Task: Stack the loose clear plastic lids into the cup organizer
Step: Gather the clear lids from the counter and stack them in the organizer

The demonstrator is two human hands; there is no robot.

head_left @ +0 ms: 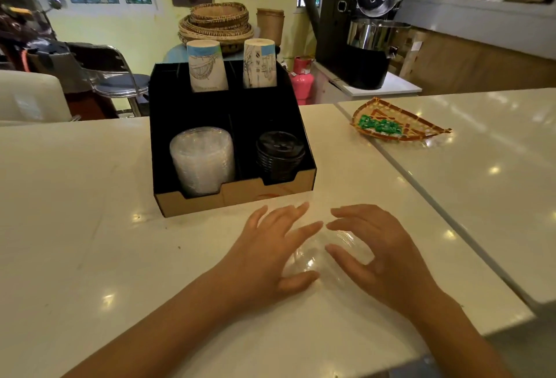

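Observation:
A loose clear plastic lid [316, 253] lies on the white counter, just in front of the cup organizer [237, 194]. My left hand [270, 254] cups its left side and my right hand [373, 254] its right side, fingers curved around it. Whether the lid is lifted off the counter I cannot tell. The organizer is a black cardboard box. Its front left compartment holds a stack of clear lids [202, 159], the front right one a stack of black lids [279, 155]. Two stacks of paper cups [207, 66] stand in the back compartments.
A fan-shaped woven tray [397, 120] with green pieces lies on the counter to the right, beyond a seam [421, 194] between two countertops. Behind the counter are a metal stool [120, 83], a pink gas canister [302, 80] and a coffee roaster [367, 46].

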